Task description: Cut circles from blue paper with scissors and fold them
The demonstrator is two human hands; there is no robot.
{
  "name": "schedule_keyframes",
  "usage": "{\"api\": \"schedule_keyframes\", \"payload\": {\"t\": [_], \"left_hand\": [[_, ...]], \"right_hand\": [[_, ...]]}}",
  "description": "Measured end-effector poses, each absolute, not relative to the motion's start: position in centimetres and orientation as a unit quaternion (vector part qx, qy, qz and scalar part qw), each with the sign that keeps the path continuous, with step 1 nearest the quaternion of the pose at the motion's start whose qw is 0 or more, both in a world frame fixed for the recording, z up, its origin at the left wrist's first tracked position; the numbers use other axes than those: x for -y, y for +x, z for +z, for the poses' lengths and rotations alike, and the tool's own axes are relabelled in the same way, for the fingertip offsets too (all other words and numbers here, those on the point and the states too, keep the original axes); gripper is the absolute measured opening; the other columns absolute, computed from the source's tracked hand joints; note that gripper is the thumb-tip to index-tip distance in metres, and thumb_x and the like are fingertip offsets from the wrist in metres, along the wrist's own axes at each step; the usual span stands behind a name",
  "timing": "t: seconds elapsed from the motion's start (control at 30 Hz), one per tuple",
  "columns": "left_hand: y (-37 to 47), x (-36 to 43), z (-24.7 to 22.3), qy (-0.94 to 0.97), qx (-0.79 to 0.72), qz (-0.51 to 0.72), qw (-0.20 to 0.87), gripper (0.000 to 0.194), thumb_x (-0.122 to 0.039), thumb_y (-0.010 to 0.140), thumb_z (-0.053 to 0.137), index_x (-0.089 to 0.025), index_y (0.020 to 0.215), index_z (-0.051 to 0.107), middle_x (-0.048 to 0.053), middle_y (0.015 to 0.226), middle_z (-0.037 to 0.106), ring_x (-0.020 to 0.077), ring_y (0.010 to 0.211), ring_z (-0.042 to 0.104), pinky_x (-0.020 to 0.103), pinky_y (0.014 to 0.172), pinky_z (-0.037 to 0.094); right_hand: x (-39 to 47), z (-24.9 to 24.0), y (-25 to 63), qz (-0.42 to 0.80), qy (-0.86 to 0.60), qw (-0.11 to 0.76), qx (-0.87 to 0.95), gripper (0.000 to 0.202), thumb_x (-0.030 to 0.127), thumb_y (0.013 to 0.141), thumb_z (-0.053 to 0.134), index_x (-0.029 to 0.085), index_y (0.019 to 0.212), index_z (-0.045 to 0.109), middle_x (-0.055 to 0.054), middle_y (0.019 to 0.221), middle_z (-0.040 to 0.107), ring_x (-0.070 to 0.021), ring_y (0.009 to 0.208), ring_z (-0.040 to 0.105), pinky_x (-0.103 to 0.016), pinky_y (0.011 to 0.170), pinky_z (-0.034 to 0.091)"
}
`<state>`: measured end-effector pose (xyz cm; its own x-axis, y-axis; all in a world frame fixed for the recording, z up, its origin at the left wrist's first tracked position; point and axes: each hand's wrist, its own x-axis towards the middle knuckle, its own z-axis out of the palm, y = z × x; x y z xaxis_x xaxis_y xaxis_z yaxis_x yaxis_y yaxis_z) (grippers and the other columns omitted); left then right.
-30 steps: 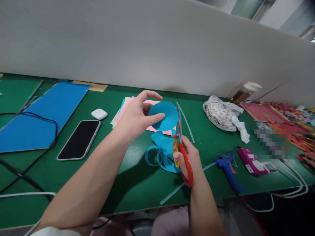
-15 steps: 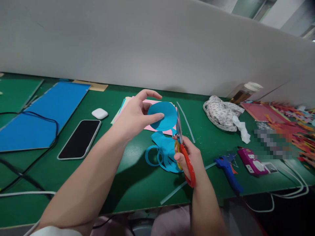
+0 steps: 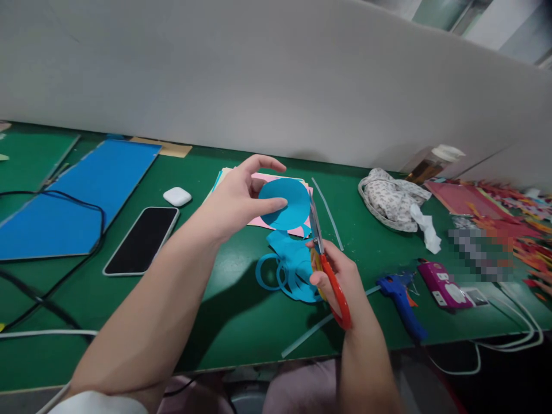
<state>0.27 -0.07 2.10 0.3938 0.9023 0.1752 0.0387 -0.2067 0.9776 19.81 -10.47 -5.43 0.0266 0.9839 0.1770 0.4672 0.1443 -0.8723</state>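
Observation:
A round piece of blue paper (image 3: 290,195) is pinched between the thumb and fingers of my left hand (image 3: 241,198), above a stack of coloured sheets with a pink one (image 3: 269,177) on top. My right hand (image 3: 340,276) grips the red and yellow handles of the scissors (image 3: 334,287). Their metal blades point away from me and lie along the disc's right edge. A narrow bit of blue paper hangs at the disc's lower right, by the blades. Blue paper rings and scraps (image 3: 295,270) lie on the green table (image 3: 241,322) below the disc.
On the left are a phone (image 3: 142,241), a white case (image 3: 177,196), a blue board (image 3: 77,201) and black cables. To the right sit a blue glue gun (image 3: 403,305), a purple box (image 3: 444,284), a patterned cloth bundle (image 3: 388,198) and a bottle (image 3: 435,164).
My right hand has shifted slightly right and the scissors lean more, their handles further to the right. My left hand keeps its hold on the disc. The view has shifted a little.

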Motion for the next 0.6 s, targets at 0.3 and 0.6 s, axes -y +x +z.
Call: {"api": "schedule_keyframes", "payload": {"t": [0.3,0.6], "left_hand": [[0.13,-0.08,2.03,0.657,-0.357,0.414,0.52,0.044,-0.014,0.07,0.073,-0.021,0.109,0.055,-0.001,0.075,0.066,0.012,0.062,0.065,0.019,0.051,0.053],[-0.03,-0.07,2.07,0.651,-0.354,0.41,0.533,0.045,-0.015,0.069,0.074,-0.021,0.11,0.054,0.0,0.076,0.067,0.0118,0.063,0.066,0.019,0.052,0.053]], "right_hand": [[10.56,-5.48,20.05,0.302,-0.577,0.416,0.635,0.079,0.081,0.064,0.054,0.014,0.105,0.061,-0.002,0.071,0.051,-0.0145,0.06,0.044,-0.025,0.051,0.039],[10.64,-5.14,20.05,0.308,-0.576,0.409,0.637,0.078,0.081,0.066,0.053,0.015,0.105,0.061,-0.002,0.073,0.052,-0.0128,0.056,0.039,-0.025,0.049,0.037]]}}
